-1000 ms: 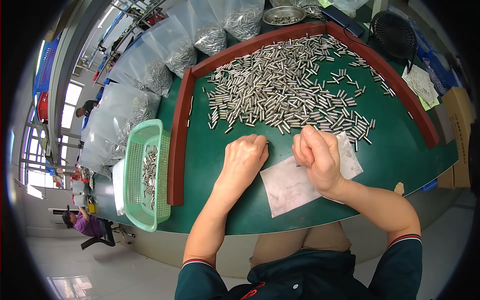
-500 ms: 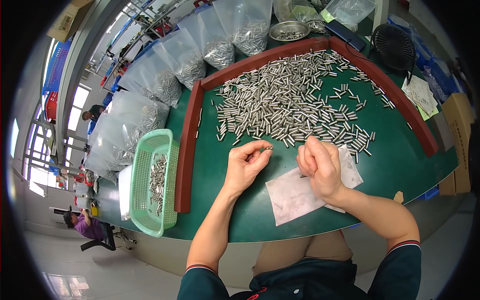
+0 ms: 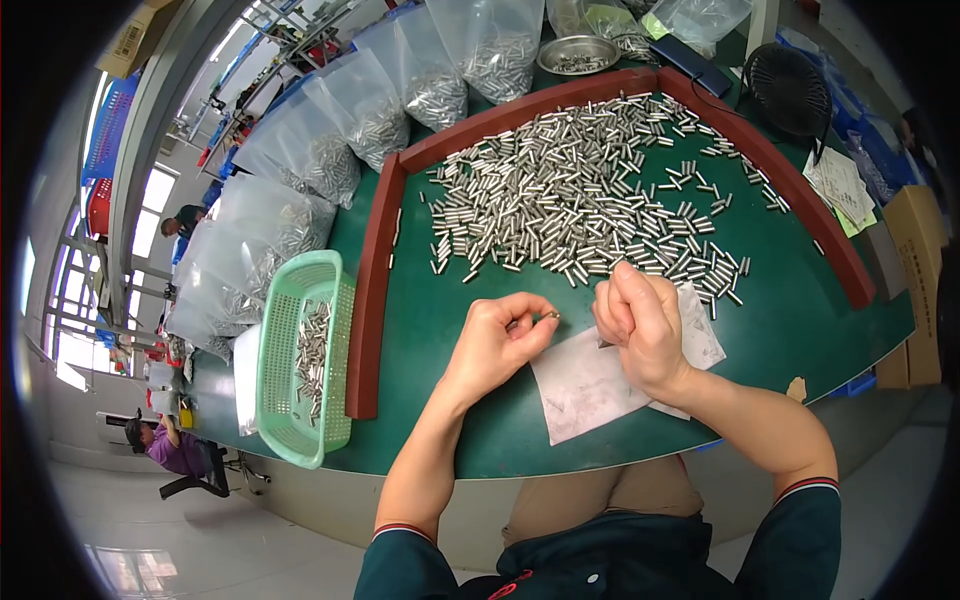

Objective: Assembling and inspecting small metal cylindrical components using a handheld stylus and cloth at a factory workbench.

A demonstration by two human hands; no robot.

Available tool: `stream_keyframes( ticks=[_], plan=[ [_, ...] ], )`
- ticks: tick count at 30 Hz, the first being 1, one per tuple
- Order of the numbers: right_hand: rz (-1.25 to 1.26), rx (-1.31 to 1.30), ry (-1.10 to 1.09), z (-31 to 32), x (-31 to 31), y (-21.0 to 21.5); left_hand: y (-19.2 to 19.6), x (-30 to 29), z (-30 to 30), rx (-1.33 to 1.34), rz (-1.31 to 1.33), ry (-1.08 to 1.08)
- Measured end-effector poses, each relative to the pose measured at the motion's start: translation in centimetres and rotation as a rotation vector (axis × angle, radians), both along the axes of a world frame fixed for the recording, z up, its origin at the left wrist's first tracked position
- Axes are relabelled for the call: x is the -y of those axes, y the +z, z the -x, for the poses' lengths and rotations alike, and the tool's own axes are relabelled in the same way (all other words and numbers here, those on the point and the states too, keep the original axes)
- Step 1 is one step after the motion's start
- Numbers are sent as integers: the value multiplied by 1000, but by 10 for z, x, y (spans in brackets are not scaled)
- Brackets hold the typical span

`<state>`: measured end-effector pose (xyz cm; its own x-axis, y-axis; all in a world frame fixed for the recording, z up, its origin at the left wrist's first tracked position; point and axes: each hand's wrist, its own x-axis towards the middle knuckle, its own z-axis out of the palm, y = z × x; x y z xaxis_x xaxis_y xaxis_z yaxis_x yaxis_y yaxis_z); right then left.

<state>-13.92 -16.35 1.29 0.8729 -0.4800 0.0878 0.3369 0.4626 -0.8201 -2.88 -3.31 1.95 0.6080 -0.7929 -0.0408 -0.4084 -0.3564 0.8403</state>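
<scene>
My left hand is closed in a pinch, thumb against forefinger. Only the tip of a small metal pin shows between them. To its right, my right hand is curled into a fist above a stained white cloth. A small dark bit shows under its fingers, but what it holds is mostly hidden. Beyond both hands, a wide heap of short shiny metal pins is spread over the green tabletop.
A dark red wooden border frames the heap. Left of it stands a green plastic basket partly filled with pins. Clear bags of pins line the far left side. A metal bowl and a black fan stand at the back.
My left hand has moved slightly right, closer to my right hand, and its fingertips have dipped a little. My right hand stays nearly in place, still closed.
</scene>
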Motion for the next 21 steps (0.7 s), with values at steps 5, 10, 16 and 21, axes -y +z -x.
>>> stream_keyframes(
  ticks=[5, 10, 16, 21],
  plan=[
    [-49, 84, 23, 2, -5, 11, 10, -6, 29, 142, -151, -116],
    [-97, 36, 68, 1, -9, 2, 9, -4, 31, 160, -193, -130],
    [-101, 22, 92, 1, -9, -3, 6, -5, 32, 147, -217, -125],
    [-101, 25, 118, 2, -8, -1, 7, -5, 33, 132, -211, -121]
  ],
)
